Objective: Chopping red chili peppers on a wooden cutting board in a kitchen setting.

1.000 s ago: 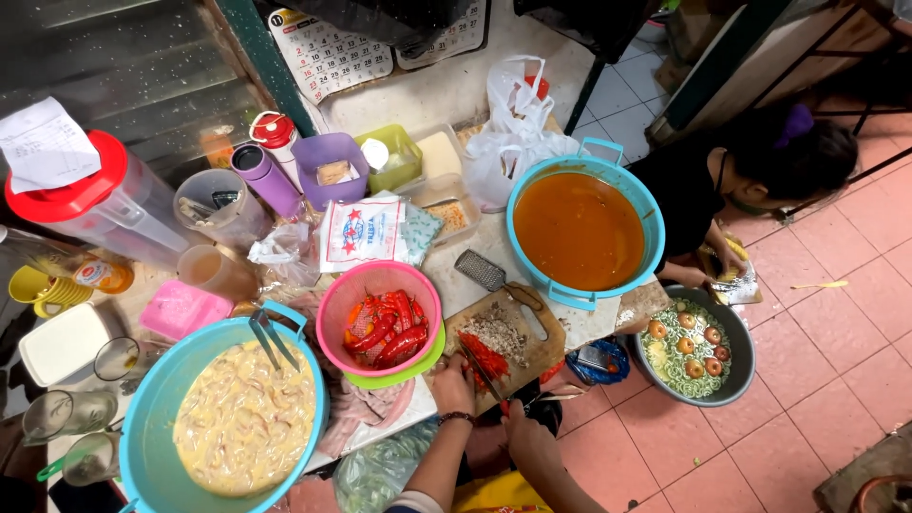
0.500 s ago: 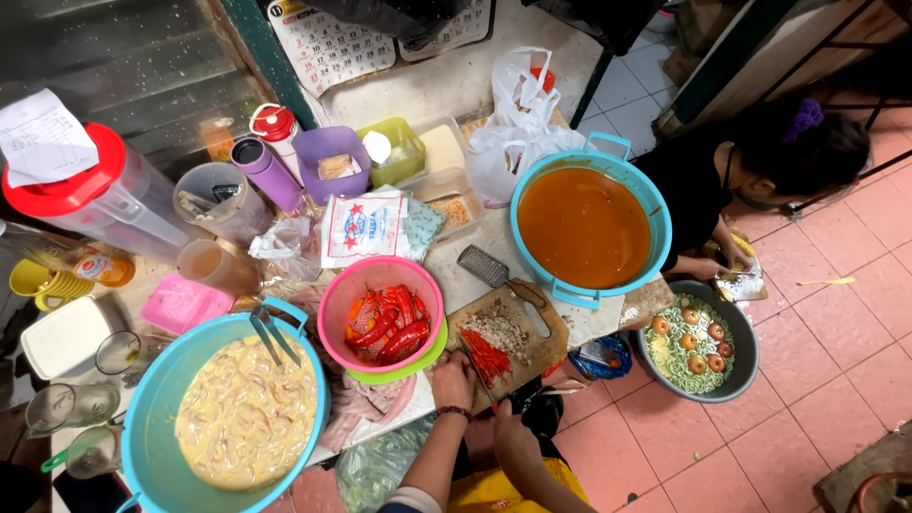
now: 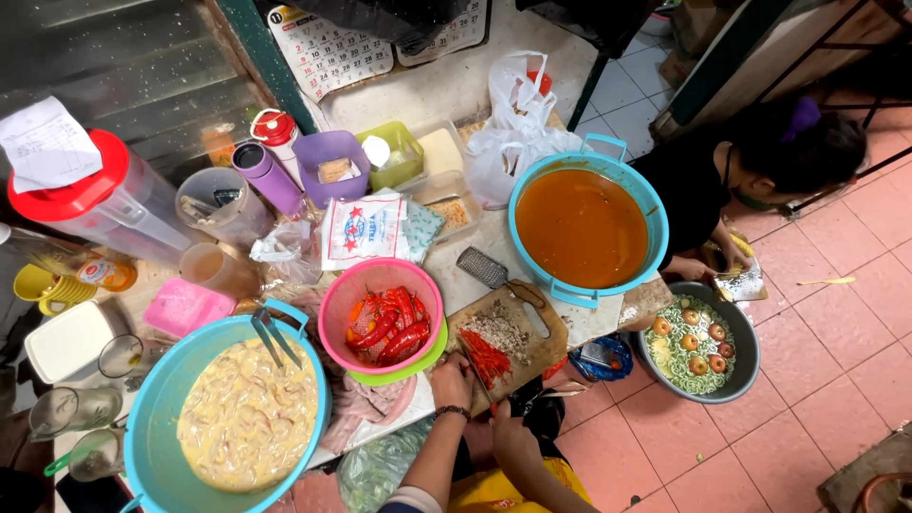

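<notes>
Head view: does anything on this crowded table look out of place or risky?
The wooden cutting board lies askew at the table's front edge, one corner seemingly past it, while the left hand steadies red chillies there. A metal grater lies flat between bowls. Tongs rest in the creamy mixture of the blue basin.

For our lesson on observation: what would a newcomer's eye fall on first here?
Probably the big blue tub of orange sauce at the table's far right, then the pink bowl of red chillies in the middle. Nearest the camera, the left hand steadies chillies on the wooden cutting board.
</notes>
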